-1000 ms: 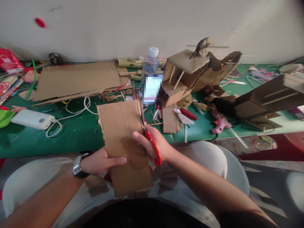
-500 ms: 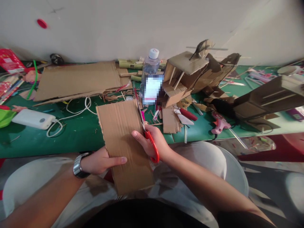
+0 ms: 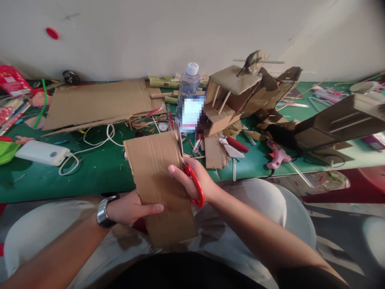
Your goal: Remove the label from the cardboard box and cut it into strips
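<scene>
A rectangular piece of brown cardboard [image 3: 159, 176] is held above my lap, one end toward the table. My left hand [image 3: 132, 208] grips its left edge, thumb flat on top and fingers hidden underneath. In my right hand [image 3: 195, 180] are red-handled scissors [image 3: 197, 190], their blades pointing away from me along the cardboard's right edge. My right thumb lies over the cardboard's face, and the other fingers are mostly hidden. Whether the blades are cutting into the cardboard I cannot tell.
On the green table [image 3: 99, 176] lie a white power bank [image 3: 42, 152] with a cable, a large cardboard sheet [image 3: 99, 100] and a pink glue gun [image 3: 278, 154]. A bottle [image 3: 189, 82], a lit phone [image 3: 192, 114] and cardboard models [image 3: 234, 86] stand behind, among scraps.
The cardboard's far end has dropped slightly toward me and to the right. Both hands have shifted a little right with it. The scissors' blades stand more upright in view.
</scene>
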### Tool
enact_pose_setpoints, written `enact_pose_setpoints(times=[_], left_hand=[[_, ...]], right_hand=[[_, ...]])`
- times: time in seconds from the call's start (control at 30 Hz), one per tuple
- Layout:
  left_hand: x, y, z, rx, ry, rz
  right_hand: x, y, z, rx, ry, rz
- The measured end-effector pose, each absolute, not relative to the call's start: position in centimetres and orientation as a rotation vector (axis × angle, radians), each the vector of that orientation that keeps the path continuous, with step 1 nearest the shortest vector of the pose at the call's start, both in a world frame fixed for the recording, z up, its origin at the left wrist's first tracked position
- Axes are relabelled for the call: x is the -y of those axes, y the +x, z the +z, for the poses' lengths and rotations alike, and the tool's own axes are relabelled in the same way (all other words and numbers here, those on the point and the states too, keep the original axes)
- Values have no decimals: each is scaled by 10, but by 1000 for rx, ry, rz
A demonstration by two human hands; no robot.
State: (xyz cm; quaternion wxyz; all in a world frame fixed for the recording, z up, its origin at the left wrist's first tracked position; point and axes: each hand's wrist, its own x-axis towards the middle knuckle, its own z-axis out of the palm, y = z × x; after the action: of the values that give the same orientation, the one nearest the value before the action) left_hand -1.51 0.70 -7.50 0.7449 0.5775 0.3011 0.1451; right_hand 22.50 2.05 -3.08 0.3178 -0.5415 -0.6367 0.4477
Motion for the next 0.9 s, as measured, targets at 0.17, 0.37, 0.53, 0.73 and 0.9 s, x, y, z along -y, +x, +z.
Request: enact_pose_setpoints(times=[0.17,0.37,0.53,0.73,0.9], left_hand=[[-9,-15,-76,-596,1292,285],[-11,-18,-77,-597,1340,267],[-12,-22,-70,-649,1286,268],[-11,-24,-62,-690,1163,272],[-12,-23,-63,-693,1184,247]], right_hand=[[-21,228,-27,1642,-1440,1302],[-21,228,-27,1632,-1415,1305],[-20,228,-26,1647,-1431,1275],[-20,229,-21,1630,-1338,1357],[-20,225,-31,1671,-1496,1182]])
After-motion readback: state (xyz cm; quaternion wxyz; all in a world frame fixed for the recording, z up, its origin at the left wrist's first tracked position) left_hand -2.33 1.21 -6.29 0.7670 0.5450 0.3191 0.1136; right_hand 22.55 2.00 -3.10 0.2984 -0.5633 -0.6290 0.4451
